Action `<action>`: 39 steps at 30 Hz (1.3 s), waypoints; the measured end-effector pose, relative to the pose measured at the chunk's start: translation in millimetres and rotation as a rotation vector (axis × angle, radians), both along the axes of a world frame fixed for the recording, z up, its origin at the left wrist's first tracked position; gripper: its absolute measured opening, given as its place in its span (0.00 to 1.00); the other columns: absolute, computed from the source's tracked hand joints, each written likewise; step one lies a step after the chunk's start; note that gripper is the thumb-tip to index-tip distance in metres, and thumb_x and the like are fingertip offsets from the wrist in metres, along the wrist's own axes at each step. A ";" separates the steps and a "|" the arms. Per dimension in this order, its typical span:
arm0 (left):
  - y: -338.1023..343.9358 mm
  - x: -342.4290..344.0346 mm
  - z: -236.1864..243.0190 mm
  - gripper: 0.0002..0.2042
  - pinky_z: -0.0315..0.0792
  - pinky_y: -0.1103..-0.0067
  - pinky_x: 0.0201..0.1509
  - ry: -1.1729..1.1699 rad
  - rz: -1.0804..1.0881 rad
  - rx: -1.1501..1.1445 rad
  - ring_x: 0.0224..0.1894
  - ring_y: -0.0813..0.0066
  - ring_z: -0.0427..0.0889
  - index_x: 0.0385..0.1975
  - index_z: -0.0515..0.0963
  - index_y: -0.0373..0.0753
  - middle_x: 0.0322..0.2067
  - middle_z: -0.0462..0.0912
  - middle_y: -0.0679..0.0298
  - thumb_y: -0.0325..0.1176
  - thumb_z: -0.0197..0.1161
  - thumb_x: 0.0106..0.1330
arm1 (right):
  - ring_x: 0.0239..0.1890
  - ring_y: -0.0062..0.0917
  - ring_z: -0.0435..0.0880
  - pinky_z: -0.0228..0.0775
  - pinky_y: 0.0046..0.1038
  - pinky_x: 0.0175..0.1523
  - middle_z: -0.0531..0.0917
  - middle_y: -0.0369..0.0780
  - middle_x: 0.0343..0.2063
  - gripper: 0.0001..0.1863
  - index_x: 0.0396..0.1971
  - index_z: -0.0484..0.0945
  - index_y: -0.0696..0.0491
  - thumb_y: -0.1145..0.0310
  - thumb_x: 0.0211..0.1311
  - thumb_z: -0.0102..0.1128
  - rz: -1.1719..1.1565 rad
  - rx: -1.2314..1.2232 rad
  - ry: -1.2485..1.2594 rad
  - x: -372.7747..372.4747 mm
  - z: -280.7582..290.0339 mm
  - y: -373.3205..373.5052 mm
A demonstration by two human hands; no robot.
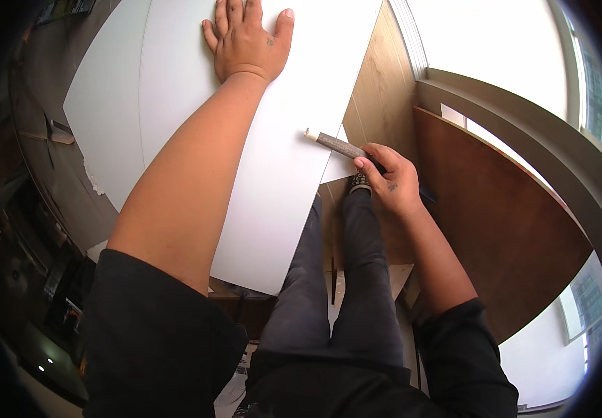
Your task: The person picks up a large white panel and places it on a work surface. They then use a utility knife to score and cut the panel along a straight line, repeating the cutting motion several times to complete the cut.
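My left hand point(247, 43) lies flat with spread fingers on a large white board point(196, 76), near its far part. A thin line runs lengthwise along the board's left side. In my right hand point(393, 180) is a thick dark grey-brown stick point(341, 145) with a cream tip, shaped like a marker. My thumb and fingers close on its rear end. The cream tip points left, over the board's right edge; whether it touches the surface I cannot tell.
Wood-grain panelling point(379, 87) shows beyond the board's right edge. A reddish-brown panel point(499, 216) leans at the right, near a window point(593, 104). My legs point(367, 279) are below the board's near end. A grey-brown surface point(39, 174) lies at the left.
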State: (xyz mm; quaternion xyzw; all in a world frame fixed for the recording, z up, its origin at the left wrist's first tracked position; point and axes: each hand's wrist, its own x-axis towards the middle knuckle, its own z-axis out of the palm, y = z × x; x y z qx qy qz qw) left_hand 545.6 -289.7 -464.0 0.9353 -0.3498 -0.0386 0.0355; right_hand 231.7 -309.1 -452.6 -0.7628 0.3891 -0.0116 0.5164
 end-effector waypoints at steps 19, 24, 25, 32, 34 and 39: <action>2.4 -5.3 5.7 0.34 0.36 0.60 0.83 -0.024 0.019 0.030 0.82 0.62 0.45 0.77 0.57 0.42 0.79 0.51 0.55 0.54 0.48 0.76 | 0.22 0.31 0.79 0.71 0.32 0.31 0.81 0.43 0.20 0.20 0.26 0.84 0.55 0.51 0.64 0.71 -0.096 0.023 0.175 36.0 17.0 0.6; 1.6 -9.2 13.2 0.34 0.35 0.61 0.84 0.011 0.025 0.026 0.82 0.63 0.44 0.78 0.55 0.43 0.80 0.49 0.56 0.54 0.47 0.77 | 0.20 0.32 0.78 0.71 0.32 0.31 0.81 0.44 0.19 0.21 0.26 0.84 0.55 0.50 0.65 0.70 -0.133 -0.014 0.145 7.0 14.3 20.0; 2.0 -9.4 13.3 0.34 0.35 0.61 0.84 0.012 0.030 0.026 0.82 0.63 0.43 0.78 0.55 0.43 0.80 0.48 0.56 0.54 0.47 0.77 | 0.20 0.32 0.78 0.71 0.32 0.31 0.81 0.44 0.19 0.21 0.26 0.84 0.55 0.50 0.65 0.70 -0.142 -0.017 0.151 9.4 14.8 19.4; 0.3 -9.9 11.2 0.34 0.35 0.62 0.84 -0.010 0.025 0.035 0.82 0.63 0.43 0.78 0.54 0.43 0.80 0.48 0.56 0.54 0.46 0.78 | 0.20 0.31 0.77 0.71 0.32 0.30 0.80 0.44 0.18 0.19 0.27 0.84 0.56 0.54 0.64 0.72 -0.242 0.011 0.172 49.9 17.8 4.7; 1.0 -8.4 12.1 0.34 0.35 0.62 0.84 0.002 0.022 0.029 0.82 0.63 0.43 0.78 0.54 0.43 0.80 0.48 0.56 0.54 0.46 0.78 | 0.20 0.30 0.78 0.71 0.31 0.30 0.80 0.44 0.18 0.19 0.26 0.84 0.56 0.54 0.64 0.72 -0.189 -0.020 0.184 27.8 12.9 15.3; 2.0 -6.1 13.0 0.34 0.35 0.61 0.84 0.021 0.036 0.064 0.82 0.62 0.43 0.78 0.54 0.43 0.80 0.48 0.56 0.54 0.46 0.78 | 0.18 0.28 0.72 0.68 0.32 0.28 0.77 0.43 0.16 0.21 0.24 0.81 0.57 0.54 0.65 0.71 -0.259 -0.003 0.130 28.7 14.2 18.5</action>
